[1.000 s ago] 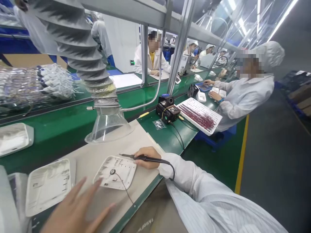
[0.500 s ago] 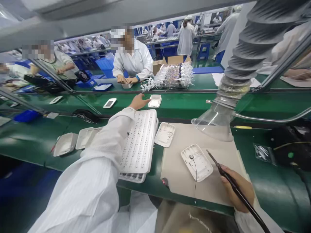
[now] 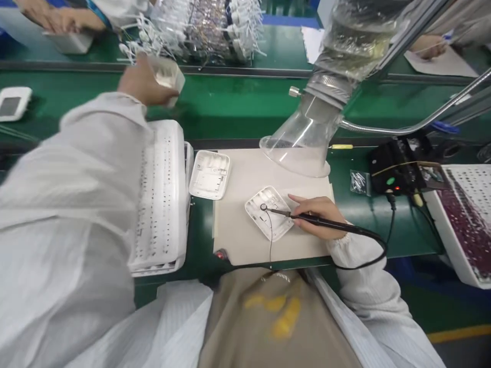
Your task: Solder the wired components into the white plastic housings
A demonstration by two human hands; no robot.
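Note:
My left hand (image 3: 144, 84) grips a white plastic housing (image 3: 167, 76) above the green belt, thumb along its near side. In my right hand (image 3: 320, 214) is a black soldering iron (image 3: 326, 223). Its tip reaches a small round part with a thin black wire, inside a white housing (image 3: 276, 225) lying tilted on the beige mat (image 3: 245, 250). Another open white housing (image 3: 210, 175) rests at the mat's left edge. Beside it, under my left sleeve, is a stack of white trays (image 3: 163, 204) with rows of small dark parts.
A clear fume hood (image 3: 295, 138) hangs over the mat's back edge. To the right are a black soldering station (image 3: 395, 166) and a tray of dark red parts (image 3: 470, 220). Bundled white wires (image 3: 207, 30) lie across the belt, near a co-worker's hands (image 3: 65, 19).
The view has turned downward and to the right. My left hand has closed on the housing from the belt and lifted it. The iron's tip has moved left onto the round part.

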